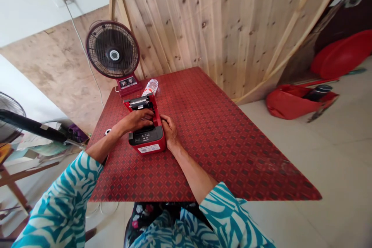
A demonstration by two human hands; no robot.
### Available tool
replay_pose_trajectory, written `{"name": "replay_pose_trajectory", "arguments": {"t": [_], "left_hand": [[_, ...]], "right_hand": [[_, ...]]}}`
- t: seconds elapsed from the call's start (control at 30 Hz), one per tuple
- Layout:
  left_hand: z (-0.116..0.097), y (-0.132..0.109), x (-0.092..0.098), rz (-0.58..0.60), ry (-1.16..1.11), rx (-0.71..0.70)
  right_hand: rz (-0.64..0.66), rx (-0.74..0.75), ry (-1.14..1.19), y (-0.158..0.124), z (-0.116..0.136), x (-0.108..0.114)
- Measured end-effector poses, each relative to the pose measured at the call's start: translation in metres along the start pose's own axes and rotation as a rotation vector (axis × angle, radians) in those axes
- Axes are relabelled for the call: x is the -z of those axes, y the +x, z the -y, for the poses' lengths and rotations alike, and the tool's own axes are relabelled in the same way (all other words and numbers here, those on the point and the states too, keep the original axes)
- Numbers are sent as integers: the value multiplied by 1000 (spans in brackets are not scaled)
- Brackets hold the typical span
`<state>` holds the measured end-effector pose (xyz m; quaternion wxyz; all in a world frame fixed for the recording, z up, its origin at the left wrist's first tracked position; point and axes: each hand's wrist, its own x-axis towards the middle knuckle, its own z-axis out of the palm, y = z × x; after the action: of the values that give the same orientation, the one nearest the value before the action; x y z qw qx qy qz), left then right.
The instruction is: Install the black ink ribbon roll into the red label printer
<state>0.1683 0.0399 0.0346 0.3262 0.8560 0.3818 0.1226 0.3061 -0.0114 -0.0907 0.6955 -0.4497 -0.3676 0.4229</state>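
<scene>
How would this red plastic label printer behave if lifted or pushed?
The red plastic label printer probably feels solid, given its boxy body. Its raised hinged lid would likely swing if tilted. Pushed, it should slide rather than roll across the patterned red table.

Head-worn view; looking forward, downward

Left hand (139, 121) and right hand (170, 131) angle inward, nearly meeting.

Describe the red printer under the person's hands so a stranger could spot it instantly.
On the red patterned table, in front of a desk fan, sits a red thermal printer. Its lid stands open; unlike the water bottle behind it, it sits under the left hand and right hand.
</scene>
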Motion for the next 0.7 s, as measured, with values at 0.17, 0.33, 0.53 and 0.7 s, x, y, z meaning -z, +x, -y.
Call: {"name": "replay_pose_trajectory", "arguments": {"t": [0.17,0.33,0.53,0.7], "left_hand": [[-15,-49,6,-103,60,68],[-18,-66,1,-110,78,71],[-4,-57,-3,-157,130,21],[-7,-54,-5,-219,263,26]], "right_hand": [[-1,-6,2,0,1,0],[0,0,5,-1,1,1],[9,3,23,1,-5,2],[-7,-4,36,1,-5,1]]}}
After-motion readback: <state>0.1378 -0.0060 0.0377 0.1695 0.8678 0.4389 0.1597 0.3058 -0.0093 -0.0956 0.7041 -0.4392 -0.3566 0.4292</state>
